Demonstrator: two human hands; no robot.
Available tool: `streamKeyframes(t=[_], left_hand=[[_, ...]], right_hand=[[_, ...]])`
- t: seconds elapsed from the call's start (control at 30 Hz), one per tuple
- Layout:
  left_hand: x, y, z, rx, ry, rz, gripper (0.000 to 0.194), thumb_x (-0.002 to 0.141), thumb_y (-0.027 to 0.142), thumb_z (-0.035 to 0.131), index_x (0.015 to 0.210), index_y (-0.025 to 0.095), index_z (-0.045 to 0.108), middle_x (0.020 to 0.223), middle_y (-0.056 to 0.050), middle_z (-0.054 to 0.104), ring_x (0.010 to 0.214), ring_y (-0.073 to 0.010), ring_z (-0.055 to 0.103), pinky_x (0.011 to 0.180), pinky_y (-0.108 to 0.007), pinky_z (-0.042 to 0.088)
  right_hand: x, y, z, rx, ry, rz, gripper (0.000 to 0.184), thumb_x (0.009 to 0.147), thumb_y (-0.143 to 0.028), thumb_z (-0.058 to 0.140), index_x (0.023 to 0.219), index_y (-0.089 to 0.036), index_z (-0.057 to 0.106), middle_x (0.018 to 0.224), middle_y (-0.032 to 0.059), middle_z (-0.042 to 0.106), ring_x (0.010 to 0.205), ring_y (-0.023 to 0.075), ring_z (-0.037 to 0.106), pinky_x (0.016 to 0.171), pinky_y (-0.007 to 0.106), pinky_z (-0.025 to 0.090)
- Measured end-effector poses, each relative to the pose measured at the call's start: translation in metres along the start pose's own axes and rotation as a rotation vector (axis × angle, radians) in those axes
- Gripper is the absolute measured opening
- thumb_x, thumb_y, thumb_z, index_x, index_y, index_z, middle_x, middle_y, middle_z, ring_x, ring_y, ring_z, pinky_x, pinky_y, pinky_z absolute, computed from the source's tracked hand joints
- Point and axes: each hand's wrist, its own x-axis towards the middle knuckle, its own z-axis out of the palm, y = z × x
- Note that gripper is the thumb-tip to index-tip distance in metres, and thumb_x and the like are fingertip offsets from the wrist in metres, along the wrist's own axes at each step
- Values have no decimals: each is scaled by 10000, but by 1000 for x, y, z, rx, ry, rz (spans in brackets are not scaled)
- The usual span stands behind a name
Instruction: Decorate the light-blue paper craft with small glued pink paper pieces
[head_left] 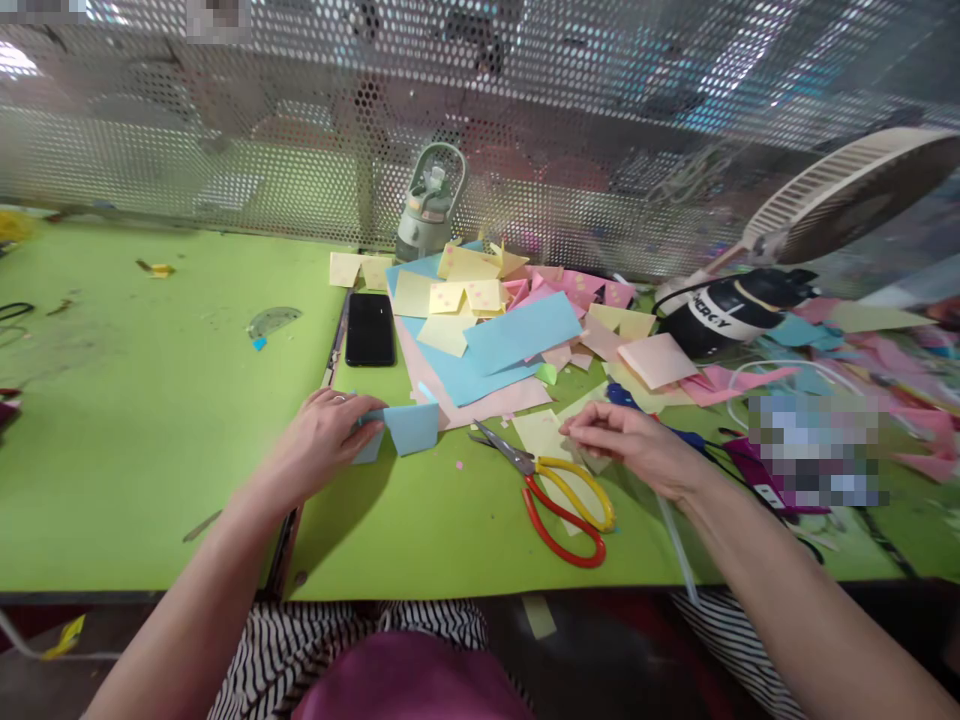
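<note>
My left hand (328, 435) pinches a folded piece of blue paper (414, 428) that stands on the green table left of the scissors. My right hand (619, 440) hovers over pale yellow paper (541, 440), its fingertips pressed together; I cannot make out anything between them. Between my hands lie scissors (534, 465) with one red and one yellow handle, blades slightly apart. Behind my right fingers is a blue glue gun (624, 398), partly hidden by the hand. A clear glue stick (676, 550) lies below my right wrist.
A black phone (370, 330) lies near the table seam. Beyond it are a pale green bottle (426, 220) and a heap of coloured paper (517, 335). A black bottle (735, 310) and a white fan (847, 195) stand at right. A perforated metal screen (300, 130) bounds the back.
</note>
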Motion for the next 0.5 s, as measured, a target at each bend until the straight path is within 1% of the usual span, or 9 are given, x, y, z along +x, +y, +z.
streamKeyframes(t=[0.07,0.13,0.23,0.3,0.37,0.43,0.5], left_hand=[[1,0,-1,-9,-3,4,223,952,266,483,1048,192,670,863,-68,730,801,-227,646,825,-403,502],[2,1,-3,-17,-14,-1,219,947,257,491,1043,192,676,856,-64,731,808,-223,655,835,-400,506],[3,5,-7,-20,-33,-24,221,946,254,495,1041,188,683,872,-64,737,840,-220,667,845,-389,512],[5,6,-9,-29,-43,-34,228,948,245,490,1055,187,682,912,-68,744,869,-215,670,846,-375,518],[6,6,-10,-56,-52,-38,247,954,235,470,1074,184,679,936,-72,747,880,-210,674,836,-364,525],[6,4,-8,-92,-43,-50,282,966,229,432,1112,182,668,962,-78,749,895,-209,679,837,-367,531],[7,2,-7,-132,-21,-67,323,976,214,389,1169,177,646,1021,-87,747,935,-211,684,851,-371,532]], right_hand=[[1,-7,3,89,2,-11,463,682,-657,673,767,-222,541,764,23,618,607,137,520,572,304,451],[4,-14,9,154,1,-34,479,641,-634,736,775,-229,519,767,11,597,659,149,541,613,309,473],[10,-28,25,210,-33,-81,468,630,-584,788,812,-226,547,820,19,611,766,175,581,707,326,500],[16,-41,42,219,-75,-119,422,673,-553,780,846,-220,587,838,23,626,797,179,596,740,330,502],[23,-55,62,212,-123,-172,367,718,-515,758,870,-218,605,837,22,642,798,175,608,740,327,507],[27,-70,84,206,-155,-226,318,747,-476,736,874,-224,589,826,19,653,780,176,619,688,318,519],[30,-84,103,176,-143,-270,266,782,-442,696,879,-237,557,823,17,663,751,179,626,599,299,519]])
